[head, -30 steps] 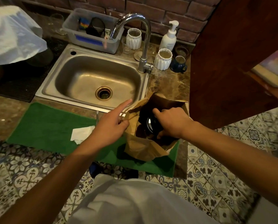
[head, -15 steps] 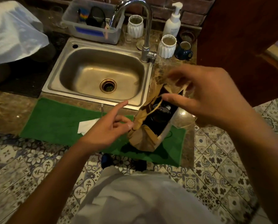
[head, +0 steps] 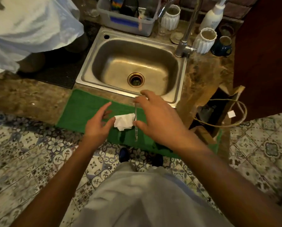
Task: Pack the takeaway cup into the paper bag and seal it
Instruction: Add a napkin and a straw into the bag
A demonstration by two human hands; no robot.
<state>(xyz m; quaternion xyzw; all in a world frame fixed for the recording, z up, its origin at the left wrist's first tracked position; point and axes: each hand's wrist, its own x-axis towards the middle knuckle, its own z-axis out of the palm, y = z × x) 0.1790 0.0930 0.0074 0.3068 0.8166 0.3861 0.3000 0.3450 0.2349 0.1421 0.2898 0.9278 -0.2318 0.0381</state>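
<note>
At the far left a pale plastic sheet [head: 27,27] drapes over something on the counter, with a dark ribbed mat [head: 61,74] beneath its near edge. To its right sits the steel sink [head: 94,59], and behind that a grey tub [head: 125,23] of odds and ends, two white ribbed cups [head: 171,18], the tap [head: 186,41], a white pump bottle [head: 213,15] and a dark blue mug [head: 223,46]. Nearer, a green cloth [head: 84,108] lies along the counter's near edge, in front of the sink. The left hand [head: 97,126] hovers over it with fingers spread and nothing in it, its thumb tip at the left edge of a crumpled white napkin [head: 124,121] that rests on the cloth. Just right of the napkin lies a thin clear straw [head: 135,123], running near to far. The right hand [head: 158,118] is poised over the straw with fingers parted, forefinger above its far end and thumb by its middle; it is open, though whether the thumb touches the straw cannot be told. Well to the right, at the right end of the cloth, stands the brown paper bag [head: 200,99], its mouth open and its string handle [head: 241,112] looping out to the right. Something dark sits inside, most likely the takeaway cup [head: 207,112], but blur and shadow leave its form unclear.
</note>
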